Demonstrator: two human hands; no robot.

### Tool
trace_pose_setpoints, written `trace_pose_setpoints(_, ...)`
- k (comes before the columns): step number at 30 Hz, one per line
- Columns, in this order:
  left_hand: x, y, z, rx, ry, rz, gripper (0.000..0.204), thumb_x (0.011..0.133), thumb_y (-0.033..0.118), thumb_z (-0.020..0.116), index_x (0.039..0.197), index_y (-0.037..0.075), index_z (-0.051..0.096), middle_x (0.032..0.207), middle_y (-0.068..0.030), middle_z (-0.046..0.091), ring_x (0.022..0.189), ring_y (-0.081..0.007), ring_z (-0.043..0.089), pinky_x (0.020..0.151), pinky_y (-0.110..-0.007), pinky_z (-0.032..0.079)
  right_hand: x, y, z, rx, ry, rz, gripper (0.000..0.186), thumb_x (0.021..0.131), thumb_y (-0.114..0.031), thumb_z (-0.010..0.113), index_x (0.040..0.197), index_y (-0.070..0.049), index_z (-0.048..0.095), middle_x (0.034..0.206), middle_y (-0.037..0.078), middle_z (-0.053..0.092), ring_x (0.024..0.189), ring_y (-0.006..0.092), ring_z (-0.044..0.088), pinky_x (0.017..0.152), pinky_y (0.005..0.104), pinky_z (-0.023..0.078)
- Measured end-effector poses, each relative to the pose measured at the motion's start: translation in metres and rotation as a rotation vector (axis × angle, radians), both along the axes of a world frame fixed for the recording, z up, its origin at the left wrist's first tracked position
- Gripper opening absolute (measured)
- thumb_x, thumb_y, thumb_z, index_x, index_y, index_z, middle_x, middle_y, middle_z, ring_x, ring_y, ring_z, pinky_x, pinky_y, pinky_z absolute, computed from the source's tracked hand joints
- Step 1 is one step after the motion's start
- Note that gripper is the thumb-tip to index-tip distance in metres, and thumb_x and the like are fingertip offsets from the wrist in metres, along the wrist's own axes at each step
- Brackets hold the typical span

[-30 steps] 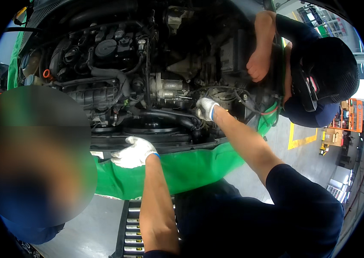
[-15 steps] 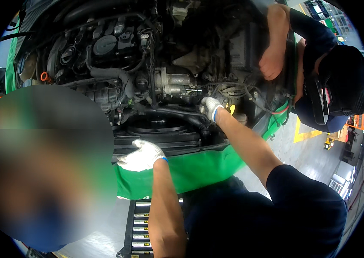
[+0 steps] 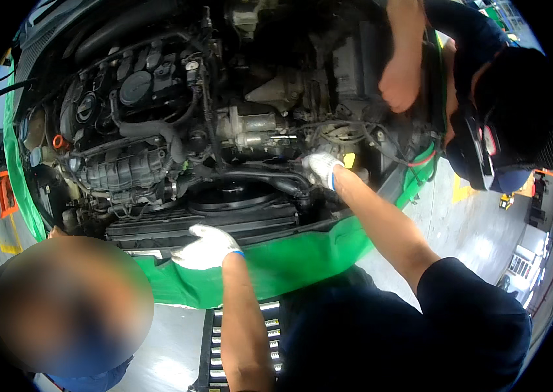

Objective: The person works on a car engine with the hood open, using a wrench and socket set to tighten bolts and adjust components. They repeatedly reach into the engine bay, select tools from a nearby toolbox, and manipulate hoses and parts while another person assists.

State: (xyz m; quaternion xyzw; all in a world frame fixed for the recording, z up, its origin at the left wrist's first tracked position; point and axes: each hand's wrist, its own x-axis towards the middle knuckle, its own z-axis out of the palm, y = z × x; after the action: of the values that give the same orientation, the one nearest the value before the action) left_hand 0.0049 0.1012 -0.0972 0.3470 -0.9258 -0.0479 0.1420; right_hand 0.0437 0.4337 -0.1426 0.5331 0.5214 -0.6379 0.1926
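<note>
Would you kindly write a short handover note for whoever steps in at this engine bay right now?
Left hand, white-gloved, rests flat on the green fender cover at the car's front edge, holding nothing.
Right hand, white-gloved, reaches into the engine bay beside the black curved intake hose; whether it grips anything cannot be told.
A co-worker's bare hand works deeper in the bay.
Black socket tray lies on the floor below.
Progress cannot be judged.
</note>
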Motion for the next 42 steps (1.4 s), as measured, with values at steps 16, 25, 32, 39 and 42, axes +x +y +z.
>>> trace_pose_setpoints(16,-0.084,0.183,-0.065,0.7,-0.724,-0.933,0.029,0.094,0.02,0.062,0.112,0.004,0.079,0.121,-0.0214,0.076,0.116,-0.038,0.072,0.099,-0.044,0.057,0.165,-0.006,0.134,1.076,0.506,0.543,0.062,0.092,-0.017,0.074,0.149,-0.004,0.052,0.129,0.024,0.069,0.109,0.0459,0.071,0.093,0.0485,0.06)
trace_pose_setpoints(25,-0.085,0.296,-0.152,0.19,-1.176,-1.295,0.036,0.093,0.021,0.075,0.128,0.013,0.078,0.141,-0.0066,0.071,0.131,-0.0258,0.068,0.102,-0.04,0.059,0.18,-0.014,0.116,1.183,0.602,0.511,0.058,0.091,-0.011,0.075,0.141,0.009,0.054,0.116,0.031,0.069,0.102,0.0488,0.072,0.091,0.0474,0.06)
trace_pose_setpoints(32,-0.085,0.307,-0.247,0.244,-1.209,-1.234,0.044,0.095,0.027,0.076,0.138,0.016,0.072,0.146,-0.0048,0.068,0.134,-0.0276,0.066,0.107,-0.038,0.055,0.185,-0.008,0.108,1.228,0.594,0.598,0.056,0.086,-0.011,0.079,0.134,0.008,0.058,0.104,0.029,0.069,0.086,0.0469,0.071,0.076,0.0469,0.059)
trace_pose_setpoints(39,-0.121,0.269,-0.348,0.387,-1.245,-1.107,0.052,0.106,0.039,0.057,0.153,0.016,0.056,0.159,-0.0085,0.056,0.145,-0.0252,0.053,0.116,-0.037,0.046,0.168,-0.016,0.111,1.237,0.715,0.624,0.055,0.086,-0.01,0.079,0.134,0.009,0.059,0.097,0.027,0.068,0.078,0.0452,0.069,0.07,0.0478,0.057)
trace_pose_setpoints(42,-0.093,0.292,-0.313,0.216,-1.272,-1.143,0.049,0.108,0.034,0.057,0.153,0.016,0.055,0.16,-0.0087,0.055,0.141,-0.0262,0.056,0.113,-0.037,0.049,0.175,-0.009,0.108,1.261,0.669,0.643,0.056,0.086,-0.01,0.079,0.134,0.009,0.059,0.097,0.026,0.068,0.079,0.0446,0.069,0.07,0.048,0.056)
